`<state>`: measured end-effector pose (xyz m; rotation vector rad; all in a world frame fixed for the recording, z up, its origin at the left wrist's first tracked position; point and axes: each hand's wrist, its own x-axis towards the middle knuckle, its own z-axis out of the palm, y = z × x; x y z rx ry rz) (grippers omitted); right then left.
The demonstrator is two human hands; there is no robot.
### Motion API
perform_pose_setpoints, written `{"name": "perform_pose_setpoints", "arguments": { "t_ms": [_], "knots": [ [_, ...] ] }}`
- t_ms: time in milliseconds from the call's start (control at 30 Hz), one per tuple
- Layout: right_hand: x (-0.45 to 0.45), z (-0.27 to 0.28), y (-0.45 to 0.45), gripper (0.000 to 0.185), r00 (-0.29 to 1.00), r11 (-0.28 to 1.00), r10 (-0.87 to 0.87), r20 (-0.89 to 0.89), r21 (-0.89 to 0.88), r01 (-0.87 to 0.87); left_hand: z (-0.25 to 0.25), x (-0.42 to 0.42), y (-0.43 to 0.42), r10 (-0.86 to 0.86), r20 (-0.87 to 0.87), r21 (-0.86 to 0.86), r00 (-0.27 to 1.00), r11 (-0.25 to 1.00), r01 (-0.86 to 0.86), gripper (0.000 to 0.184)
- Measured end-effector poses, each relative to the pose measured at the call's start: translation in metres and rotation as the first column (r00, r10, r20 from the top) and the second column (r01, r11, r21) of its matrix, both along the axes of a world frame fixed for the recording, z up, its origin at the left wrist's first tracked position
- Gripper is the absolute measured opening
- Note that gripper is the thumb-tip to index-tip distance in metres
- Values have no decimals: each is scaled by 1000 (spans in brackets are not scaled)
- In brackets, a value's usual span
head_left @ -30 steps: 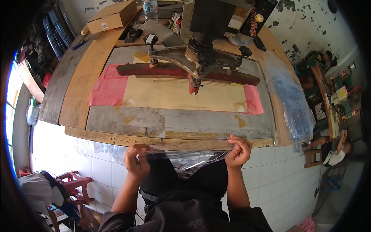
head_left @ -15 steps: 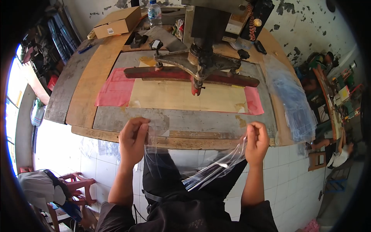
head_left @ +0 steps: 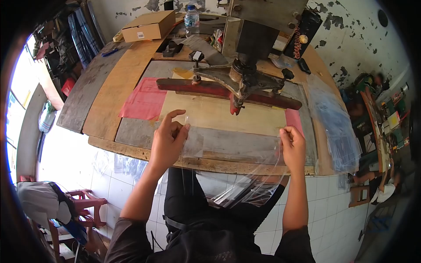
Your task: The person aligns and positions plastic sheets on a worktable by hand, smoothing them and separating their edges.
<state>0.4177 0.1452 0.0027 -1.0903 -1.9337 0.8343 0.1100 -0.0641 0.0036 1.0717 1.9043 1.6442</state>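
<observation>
A clear plastic sheet (head_left: 237, 184) hangs between my two hands across the table's front edge, its lower part loose over my legs. My left hand (head_left: 169, 140) pinches its left side with thumb and bent fingers, the index finger raised. My right hand (head_left: 293, 149) grips the right upper corner between thumb and fingers. Just beyond lies a cream sheet (head_left: 210, 115) with a pink piece (head_left: 142, 100) at its left and another pink piece (head_left: 294, 118) at its right. Above them stands the red bar (head_left: 210, 91) of a metal press (head_left: 245, 74).
Stacked clear plastic (head_left: 335, 131) lies on the table's right side. At the back are a cardboard box (head_left: 149, 26), a water bottle (head_left: 191, 22) and a black phone (head_left: 303, 66). People sit at the far right and lower left; a red stool (head_left: 90, 204) stands at left.
Both hands have risen from the table's front edge and moved forward over the table with the plastic sheet, which has opened out and hangs lower. The view has shifted slightly.
</observation>
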Motion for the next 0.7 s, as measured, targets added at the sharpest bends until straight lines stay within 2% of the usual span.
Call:
{"name": "perform_pose_setpoints", "arguments": {
  "t_ms": [67,100,167,233,267,333,367,433,500,567,700],
  "knots": [
    [-3,-5,10,21,999,1000,3,38,-27,-2,-1,-5,5,-6,-145,-44,989,999,0,26],
    [-5,-6,14,22,997,1000,5,71,-7,-5,-3,-9,7,-7,-144,-43,990,999,0,26],
    [-10,-9,26,22,995,1000,6,103,13,-8,-6,-19,15,-65,-255,-107,965,994,39,22],
    [-14,-10,42,25,973,997,15,232,73,-32,-5,-27,27,-79,-277,-118,958,992,47,20],
    [-17,-11,51,25,971,997,8,238,71,-26,-5,-31,35,-91,-299,-128,950,990,55,17],
    [-23,-11,68,24,945,995,58,323,-92,-29,-11,-42,49,-114,-342,-158,933,986,62,15],
    [-25,-12,69,24,944,995,55,325,-91,-27,-11,-48,55,-128,-392,-185,911,981,58,13],
    [-38,-12,68,23,933,999,9,359,41,-25,-13,-58,62,-154,-383,-240,911,969,63,14],
    [-47,-7,60,17,926,1000,-6,377,30,-5,-27,-67,69,-156,-510,-157,846,984,86,17],
    [-53,0,50,13,917,995,-67,393,99,30,-26,-67,71,-177,-512,-195,840,977,87,18],
    [-54,-1,44,14,902,997,-66,428,57,46,-21,-60,70,-183,-555,-222,811,973,67,19]
  ]
}}
